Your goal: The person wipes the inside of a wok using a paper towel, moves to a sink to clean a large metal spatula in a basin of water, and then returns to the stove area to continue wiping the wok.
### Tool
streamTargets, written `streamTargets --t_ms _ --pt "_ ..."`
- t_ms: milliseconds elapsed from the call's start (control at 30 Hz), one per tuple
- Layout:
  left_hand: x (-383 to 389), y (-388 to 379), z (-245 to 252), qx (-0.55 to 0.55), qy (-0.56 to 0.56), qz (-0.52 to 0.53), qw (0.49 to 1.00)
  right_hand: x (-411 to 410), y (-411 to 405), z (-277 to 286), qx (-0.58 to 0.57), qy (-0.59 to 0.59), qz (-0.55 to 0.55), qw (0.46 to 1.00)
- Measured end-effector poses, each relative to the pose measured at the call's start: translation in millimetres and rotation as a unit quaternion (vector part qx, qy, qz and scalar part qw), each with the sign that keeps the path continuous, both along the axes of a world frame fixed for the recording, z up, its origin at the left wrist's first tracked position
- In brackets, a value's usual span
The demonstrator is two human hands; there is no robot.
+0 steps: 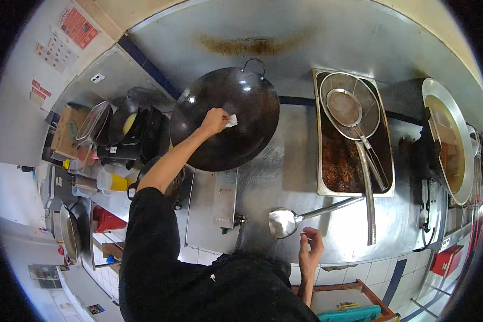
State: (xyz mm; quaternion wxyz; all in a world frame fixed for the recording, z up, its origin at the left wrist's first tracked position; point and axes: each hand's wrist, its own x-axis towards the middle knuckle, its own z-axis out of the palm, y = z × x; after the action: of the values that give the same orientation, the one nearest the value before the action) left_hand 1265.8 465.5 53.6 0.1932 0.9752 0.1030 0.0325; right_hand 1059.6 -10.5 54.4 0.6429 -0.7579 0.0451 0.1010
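Observation:
My left hand (216, 120) reaches over a large dark wok (233, 153) and pinches a crumpled white paper or cloth wad (232, 120) against its inner surface. The wok leans towards the back wall, with a loop handle at its top. My right hand (311, 249) hangs over the front edge of the steel counter, fingers curled. A thin white object (308, 239) shows between its fingers, too small to identify. Just beyond that hand lies a metal wok spatula (283, 222), its handle pointing right towards a steel pan.
The rectangular pan (320, 165) holds dark residue, with strainers (348, 108) resting across it. At right a wide metal basin (467, 161) contains brownish liquid. A black portable stove (124, 151) and a jug with yellow contents (114, 182) stand left. A wooden-framed cart (362, 287) is below the counter.

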Motion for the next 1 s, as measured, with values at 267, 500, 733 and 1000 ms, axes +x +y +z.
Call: streamTargets --t_ms 267,500,733,1000 --pt "-52.0 -36.2 26.6 -0.118 0.146 -0.130 0.973 5.3 2.0 0.2 -0.014 0.001 0.019 1.000" --pt "-24.7 35.6 34.5 0.022 0.016 -0.044 0.999 3.7 -0.5 3.0 -0.018 -0.003 0.027 0.999" --pt "-33.2 23.9 3.5 0.128 0.061 -0.045 0.989 4.5 -7.7 0.3 -0.015 -0.019 0.012 1.000" --pt "-46.5 -41.9 38.2 -0.160 0.126 -0.114 0.972 4.2 -7.0 -5.6 -0.015 -0.001 0.019 1.000"
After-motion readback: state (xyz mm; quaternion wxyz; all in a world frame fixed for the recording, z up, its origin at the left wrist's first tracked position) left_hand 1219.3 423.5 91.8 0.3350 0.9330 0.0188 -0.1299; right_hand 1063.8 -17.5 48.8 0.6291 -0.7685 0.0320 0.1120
